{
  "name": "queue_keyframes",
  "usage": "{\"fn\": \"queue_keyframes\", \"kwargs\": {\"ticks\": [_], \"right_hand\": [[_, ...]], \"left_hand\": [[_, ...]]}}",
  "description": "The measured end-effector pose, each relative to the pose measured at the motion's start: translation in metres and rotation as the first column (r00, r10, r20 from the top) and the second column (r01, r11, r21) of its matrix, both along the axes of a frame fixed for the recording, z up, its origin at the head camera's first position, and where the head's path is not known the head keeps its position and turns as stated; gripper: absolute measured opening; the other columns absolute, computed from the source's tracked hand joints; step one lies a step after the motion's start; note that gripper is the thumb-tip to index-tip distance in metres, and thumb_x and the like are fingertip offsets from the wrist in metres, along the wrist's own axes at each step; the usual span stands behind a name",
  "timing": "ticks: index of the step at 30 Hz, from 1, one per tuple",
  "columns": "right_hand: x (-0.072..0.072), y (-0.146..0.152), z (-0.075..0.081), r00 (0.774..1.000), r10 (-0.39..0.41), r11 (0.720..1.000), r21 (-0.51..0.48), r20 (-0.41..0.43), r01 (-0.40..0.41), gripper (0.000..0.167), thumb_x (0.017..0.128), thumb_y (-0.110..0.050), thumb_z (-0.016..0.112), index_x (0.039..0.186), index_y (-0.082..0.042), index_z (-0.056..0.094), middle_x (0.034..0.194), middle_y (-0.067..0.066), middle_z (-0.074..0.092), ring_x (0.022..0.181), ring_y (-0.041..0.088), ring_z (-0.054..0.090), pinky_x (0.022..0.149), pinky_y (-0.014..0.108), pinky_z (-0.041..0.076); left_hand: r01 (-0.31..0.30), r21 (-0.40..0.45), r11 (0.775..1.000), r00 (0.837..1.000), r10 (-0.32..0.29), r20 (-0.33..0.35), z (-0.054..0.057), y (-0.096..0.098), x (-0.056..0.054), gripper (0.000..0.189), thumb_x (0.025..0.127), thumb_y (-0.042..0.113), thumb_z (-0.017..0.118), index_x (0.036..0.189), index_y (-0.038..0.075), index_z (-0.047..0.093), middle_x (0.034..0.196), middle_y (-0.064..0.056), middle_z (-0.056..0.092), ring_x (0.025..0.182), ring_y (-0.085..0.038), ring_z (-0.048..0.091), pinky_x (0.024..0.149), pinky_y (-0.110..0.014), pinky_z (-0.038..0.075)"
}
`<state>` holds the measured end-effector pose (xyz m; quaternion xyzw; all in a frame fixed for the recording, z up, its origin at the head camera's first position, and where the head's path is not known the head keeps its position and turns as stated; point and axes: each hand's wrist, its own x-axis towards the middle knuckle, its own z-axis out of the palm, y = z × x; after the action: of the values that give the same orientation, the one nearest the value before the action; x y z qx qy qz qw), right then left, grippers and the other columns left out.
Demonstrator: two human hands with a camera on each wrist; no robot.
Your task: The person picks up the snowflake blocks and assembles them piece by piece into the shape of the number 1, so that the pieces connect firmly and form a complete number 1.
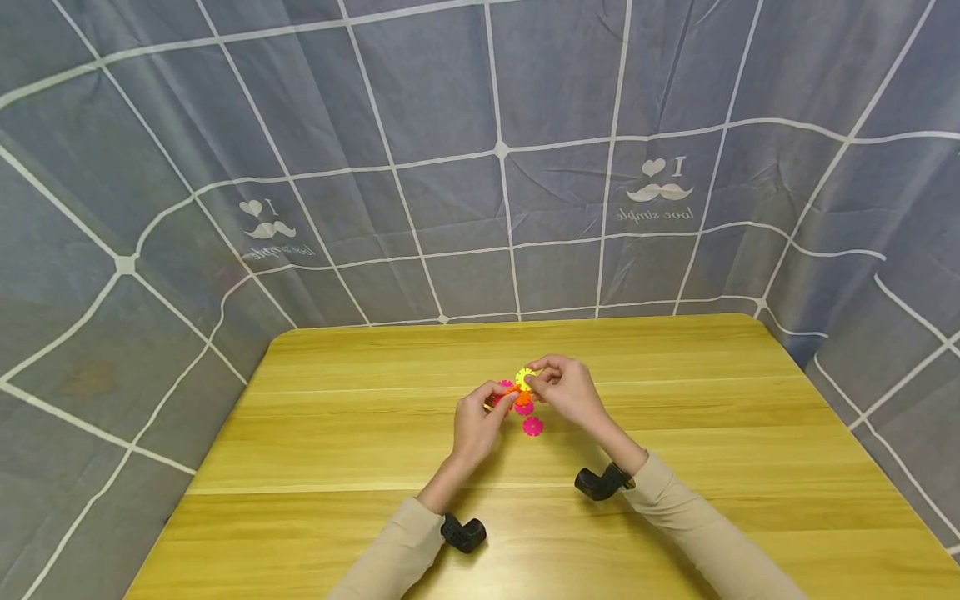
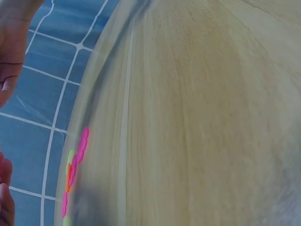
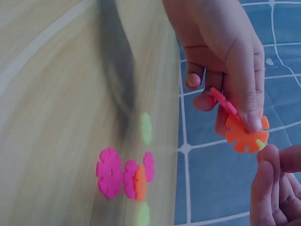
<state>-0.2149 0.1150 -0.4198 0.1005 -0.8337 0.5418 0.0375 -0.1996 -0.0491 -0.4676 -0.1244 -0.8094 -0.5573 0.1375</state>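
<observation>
In the head view, my left hand (image 1: 474, 427) holds an orange flower-shaped disc (image 3: 236, 137) with notched edges. A pink notched disc (image 3: 223, 100) stands at an angle to it in the same grip, as the right wrist view shows. My right hand (image 1: 576, 395) pinches a yellow notched disc (image 1: 522, 377) close to the orange one. In the right wrist view only a bit of yellow (image 3: 260, 145) shows at the orange rim, the rest being hidden by fingers. Whether the two are joined I cannot tell.
Below the hands, more discs lie on the wooden table (image 1: 360, 450): pink ones (image 3: 109, 173), an orange one (image 3: 140, 183) and yellow-green ones (image 3: 146, 128). A grey-blue curtain (image 1: 435, 208) with white lines stands beyond the table's far edge and at both sides.
</observation>
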Motion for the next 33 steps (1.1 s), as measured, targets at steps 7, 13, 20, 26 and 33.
{"fn": "queue_keyframes", "kwargs": {"ticks": [7,13,20,26,33], "right_hand": [[-0.001,-0.001,-0.001,1.0,0.014,0.999,-0.042,0.023,-0.013,0.018,0.085,-0.001,0.067,0.099,0.008,0.066,0.071,0.025,0.068,0.052,0.011,0.063,0.052,0.031,0.055],[-0.002,-0.001,-0.007,0.999,0.003,0.999,-0.047,0.037,-0.001,0.019,0.084,-0.003,0.067,0.1,0.007,0.067,0.071,0.025,0.068,0.061,0.037,0.066,0.048,0.023,0.049],[-0.003,-0.002,-0.009,0.997,-0.003,0.997,-0.078,0.078,0.009,0.02,0.084,-0.004,0.068,0.101,0.007,0.066,0.067,0.015,0.069,0.058,0.025,0.067,0.061,0.046,0.057],[-0.004,0.0,-0.01,0.989,-0.007,0.995,-0.093,0.146,0.021,0.023,0.087,-0.006,0.067,0.106,0.007,0.065,0.071,0.015,0.07,0.059,0.019,0.067,0.067,0.047,0.058],[-0.004,0.004,-0.01,0.989,0.035,0.995,-0.101,0.145,-0.021,0.024,0.094,-0.011,0.06,0.111,0.005,0.066,0.087,0.023,0.072,0.068,0.031,0.07,0.07,0.049,0.057]], "left_hand": [[-0.024,-0.006,1.0,1.0,0.024,-0.003,-0.001,0.003,0.001,0.016,0.088,0.021,0.069,0.086,0.006,0.07,0.074,-0.011,0.07,0.064,-0.006,0.055,0.053,-0.013,0.04],[-0.038,-0.021,0.999,0.999,0.038,-0.006,-0.003,0.003,0.001,0.016,0.087,0.023,0.07,0.085,0.007,0.07,0.072,-0.008,0.069,0.063,-0.005,0.055,0.053,-0.014,0.04],[-0.04,-0.005,0.999,0.999,0.04,-0.001,-0.004,0.003,0.0,0.016,0.087,0.022,0.07,0.086,0.006,0.07,0.072,-0.01,0.069,0.062,-0.009,0.055,0.052,-0.014,0.04],[-0.025,0.004,1.0,1.0,0.025,0.013,-0.002,0.002,0.001,0.015,0.088,0.021,0.07,0.089,0.006,0.07,0.077,-0.008,0.07,0.063,-0.007,0.054,0.051,-0.014,0.041],[0.0,0.013,1.0,0.999,-0.001,0.046,0.0,0.001,0.0,0.016,0.089,0.021,0.069,0.097,0.007,0.068,0.089,-0.008,0.072,0.067,-0.007,0.055,0.056,-0.015,0.045]]}}
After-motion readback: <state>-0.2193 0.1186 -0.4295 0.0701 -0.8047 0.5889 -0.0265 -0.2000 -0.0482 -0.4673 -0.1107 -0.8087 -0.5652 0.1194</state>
